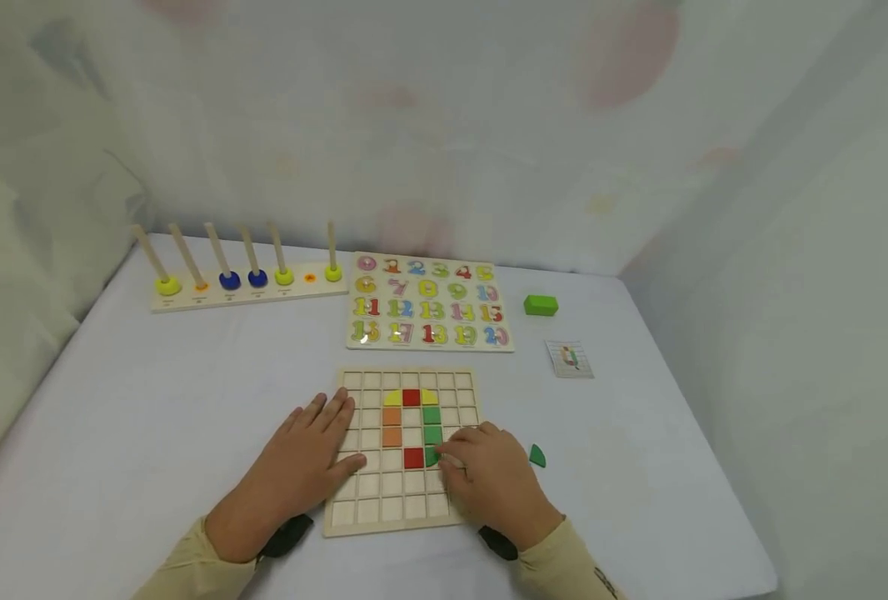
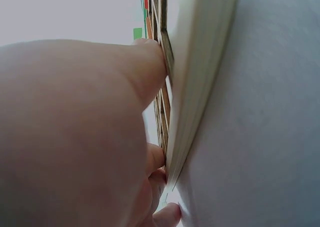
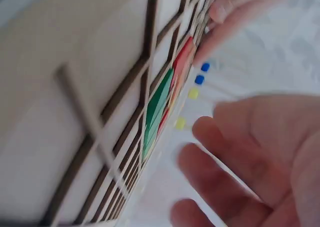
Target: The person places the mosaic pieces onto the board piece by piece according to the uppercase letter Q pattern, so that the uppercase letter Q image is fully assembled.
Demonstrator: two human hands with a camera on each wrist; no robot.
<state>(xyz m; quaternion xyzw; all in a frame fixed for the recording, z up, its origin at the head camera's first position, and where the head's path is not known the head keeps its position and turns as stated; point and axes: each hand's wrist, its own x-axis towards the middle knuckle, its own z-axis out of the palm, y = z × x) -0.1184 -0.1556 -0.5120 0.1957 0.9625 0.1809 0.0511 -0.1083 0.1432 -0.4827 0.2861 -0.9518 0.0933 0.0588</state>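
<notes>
A wooden grid board (image 1: pixel 369 508) lies in front of me, with coloured tiles set in a ring in its cells. The ring has red squares (image 1: pixel 411 397), orange squares (image 1: pixel 391 416), green squares (image 1: pixel 431 415) and yellow rounded corner pieces (image 1: pixel 392 398). At its lower right sits a green quarter-round tile (image 1: pixel 432 457). My left hand (image 1: pixel 305 454) rests flat on the board's left side, fingers spread. Bent fingertips of my right hand (image 1: pixel 492 475) are right at the green quarter-round tile; in the right wrist view the loosely bent fingers (image 3: pixel 215 172) show nothing between them.
Another green quarter-round tile (image 1: pixel 537 456) lies right of my right hand. A pattern card (image 1: pixel 570 359) and a green block (image 1: pixel 541 305) are farther back. Behind the board lie a number puzzle (image 1: pixel 431 302) and a peg stand (image 1: pixel 249 292) with yellow and blue beads.
</notes>
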